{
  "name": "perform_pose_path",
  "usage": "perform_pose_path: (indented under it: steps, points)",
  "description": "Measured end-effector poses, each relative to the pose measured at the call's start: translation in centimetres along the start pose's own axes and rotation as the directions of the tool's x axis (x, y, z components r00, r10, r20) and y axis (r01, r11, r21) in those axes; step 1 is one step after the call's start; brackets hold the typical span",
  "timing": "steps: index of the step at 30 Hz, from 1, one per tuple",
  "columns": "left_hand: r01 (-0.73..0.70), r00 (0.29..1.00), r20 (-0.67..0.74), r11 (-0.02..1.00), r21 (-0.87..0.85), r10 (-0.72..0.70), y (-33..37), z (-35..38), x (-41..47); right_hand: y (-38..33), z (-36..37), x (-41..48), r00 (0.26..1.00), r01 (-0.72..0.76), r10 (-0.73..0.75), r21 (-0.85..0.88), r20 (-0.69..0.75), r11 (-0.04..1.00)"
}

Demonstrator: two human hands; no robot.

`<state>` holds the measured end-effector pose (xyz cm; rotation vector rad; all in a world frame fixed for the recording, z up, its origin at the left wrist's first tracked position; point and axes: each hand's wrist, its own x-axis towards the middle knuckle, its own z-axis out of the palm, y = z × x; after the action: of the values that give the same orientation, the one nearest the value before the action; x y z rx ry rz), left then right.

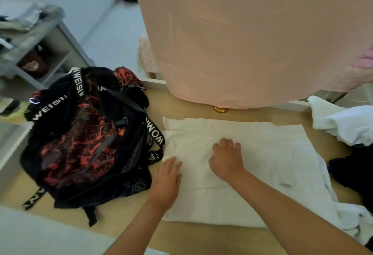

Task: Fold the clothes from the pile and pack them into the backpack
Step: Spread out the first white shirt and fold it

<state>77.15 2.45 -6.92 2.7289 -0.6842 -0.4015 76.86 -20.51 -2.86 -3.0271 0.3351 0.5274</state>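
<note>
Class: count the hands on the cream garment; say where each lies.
2. The left hand presses the left edge of the cream garment, near the backpack; the right hand rests nearer the middle.

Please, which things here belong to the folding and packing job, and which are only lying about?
For the job: cream folded cloth garment, with left hand and right hand resting on it; black-and-red patterned fabric backpack; heap of white and dark clothes.
Lying about: hanging peach cloth; grey shelf unit; small round gold knob.

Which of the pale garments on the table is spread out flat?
The cream garment in the middle, under the left hand and right hand; the white garment at the right edge lies crumpled.
</note>
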Motion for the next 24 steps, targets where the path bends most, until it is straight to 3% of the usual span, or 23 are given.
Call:
perform_pose_path:
  steps: [2,4,7,11,15,18,20,21,22,24]
  points:
    - [0.118,0.988,-0.095,0.990,-0.072,-0.125,-0.5,-0.6,-0.8,-2.7,-1.4,2.3,0.992,0.122,-0.115,0.184,-0.048,0.975]
    - [0.223,0.969,-0.079,0.968,-0.111,-0.232,-0.5,-1.1,-1.8,-5.7,-2.5,4.4,0.974,0.226,-0.221,0.363,-0.056,0.904]
    - [0.328,0.942,-0.018,0.933,-0.148,-0.334,-0.3,-1.1,-2.6,-9.8,-3.3,7.1,0.959,0.274,-0.282,0.375,-0.033,0.886]
    - [0.424,0.900,0.080,0.824,-0.375,-0.428,-0.5,-1.9,-2.2,-12.1,-3.4,10.6,0.973,0.156,-0.200,0.309,0.116,0.938]
    - [0.368,0.918,0.114,0.705,-0.606,-0.381,-1.9,-2.6,-2.5,-11.8,-4.3,12.4,0.998,-0.016,0.051,0.582,-0.043,0.813]
    - [0.381,0.923,0.123,0.811,-0.444,-0.366,-2.4,-3.4,-2.6,-11.8,-4.0,11.8,0.995,0.002,0.063,0.663,-0.075,0.748]
    - [0.357,0.934,0.021,0.931,-0.082,-0.356,-1.4,-4.1,-2.5,-11.4,-3.4,10.1,0.997,0.069,-0.014,0.754,-0.080,0.653]
    - [0.341,0.940,-0.040,0.936,0.083,-0.339,-0.6,-4.5,-2.2,-11.0,-3.0,9.1,0.991,0.129,-0.061,0.754,-0.117,0.645]
    - [0.307,0.951,-0.099,0.938,0.164,-0.294,0.2,-4.8,-1.7,-10.3,-2.2,8.0,0.980,0.192,-0.097,0.710,-0.173,0.677]
    - [0.152,0.976,-0.183,0.974,0.170,-0.121,1.2,-4.5,-0.2,-8.6,-0.3,5.9,0.957,0.237,-0.094,0.552,-0.275,0.799]
